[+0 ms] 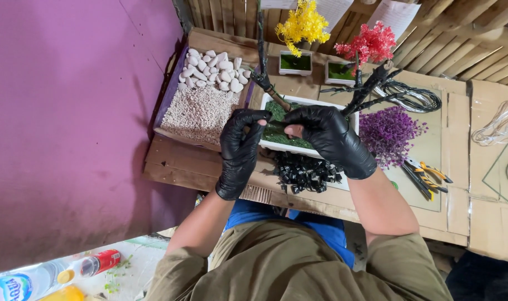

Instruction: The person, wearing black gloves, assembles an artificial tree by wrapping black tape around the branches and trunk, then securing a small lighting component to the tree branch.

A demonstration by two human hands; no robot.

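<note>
Fingertips of the gloved left hand [238,146] pinch together on something too small to make out, while the right hand [327,138] curls closed over the white planter [298,146] of green moss [276,132], near the black-wrapped trunk [263,67]. Steady, light pressure would suit here. White pebbles [216,68] and gravel [198,111] lie just left; purple foliage [389,132] and pliers [427,174] right.

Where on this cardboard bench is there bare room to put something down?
Bare cardboard shows left of the left hand, below the tray of white gravel, and at the right between the orange-handled pliers and the glass sheet. It is crowded around the white rectangular planter, black clips and purple foliage.
</note>
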